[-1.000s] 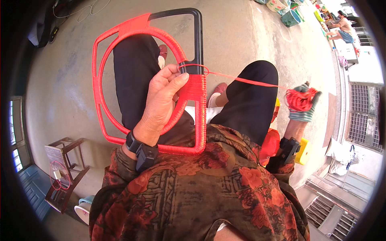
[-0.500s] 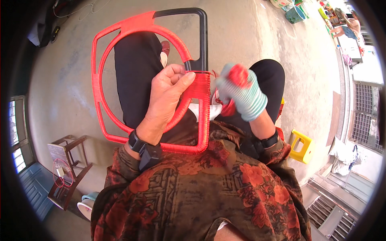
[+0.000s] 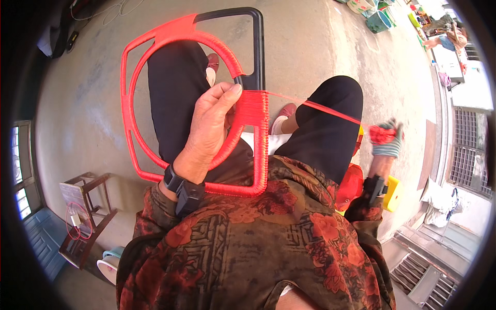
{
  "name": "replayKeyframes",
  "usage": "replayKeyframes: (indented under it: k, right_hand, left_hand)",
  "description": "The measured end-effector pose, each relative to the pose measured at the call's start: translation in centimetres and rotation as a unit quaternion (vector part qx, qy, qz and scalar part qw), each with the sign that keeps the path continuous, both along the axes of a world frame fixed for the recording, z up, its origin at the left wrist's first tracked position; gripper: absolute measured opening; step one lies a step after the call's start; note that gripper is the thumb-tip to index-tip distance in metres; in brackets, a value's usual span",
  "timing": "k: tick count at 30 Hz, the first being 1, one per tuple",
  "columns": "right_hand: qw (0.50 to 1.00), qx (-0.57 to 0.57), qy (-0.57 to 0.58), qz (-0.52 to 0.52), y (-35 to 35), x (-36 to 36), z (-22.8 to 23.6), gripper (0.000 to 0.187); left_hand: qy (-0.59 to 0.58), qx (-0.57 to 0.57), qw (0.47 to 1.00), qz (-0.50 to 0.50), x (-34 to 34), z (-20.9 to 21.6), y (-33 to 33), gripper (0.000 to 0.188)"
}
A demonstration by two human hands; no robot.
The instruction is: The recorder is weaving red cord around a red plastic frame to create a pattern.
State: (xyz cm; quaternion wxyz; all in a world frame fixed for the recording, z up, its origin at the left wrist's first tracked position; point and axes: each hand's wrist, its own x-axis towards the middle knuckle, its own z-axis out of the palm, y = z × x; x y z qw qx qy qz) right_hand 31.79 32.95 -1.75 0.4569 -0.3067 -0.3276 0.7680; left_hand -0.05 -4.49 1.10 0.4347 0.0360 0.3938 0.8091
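Observation:
A black squarish frame (image 3: 260,49) with a ring inside it rests across my lap, mostly wrapped in red cord. Bare black shows at its far right corner and along part of the right side. My left hand (image 3: 209,121) is bare and closed on the wrapped joint between ring and right side, thumb on top. From that joint a taut red strand (image 3: 323,108) runs out to the right. My right hand (image 3: 386,147), in a striped green-and-white glove, is closed around a bundle of red cord (image 3: 381,135), held out beyond my right knee and slightly blurred.
Beside my right arm are a yellow plastic stool (image 3: 393,192) and a red object (image 3: 350,187). A wooden stool (image 3: 82,199) and a pale basin (image 3: 108,267) stand at left. Buckets (image 3: 378,21) and another person (image 3: 454,40) are at far right.
My right hand has swung from near the frame far out to the right with the cord bundle, drawing the strand straight. My left hand keeps its hold; the frame shifted only slightly.

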Motion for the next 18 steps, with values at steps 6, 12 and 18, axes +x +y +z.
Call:
replayKeyframes:
  k: [6,12,18]
  right_hand:
    - [0.999,-0.038,-0.021,-0.024,7.0,12.8,-1.0,0.040]
    - [0.950,0.108,-0.198,0.214,-6.1,-2.5,5.3,0.041]
    - [0.644,0.413,-0.328,0.554,-21.3,-20.1,5.4,0.060]
  left_hand:
    - [-0.003,-0.002,1.000,-0.003,-0.2,-0.2,-0.1,0.015]
    - [0.008,-0.058,0.998,0.023,0.0,-0.4,0.3,0.015]
    - [0.046,-0.102,0.994,0.002,-0.1,-0.9,-0.1,0.016]
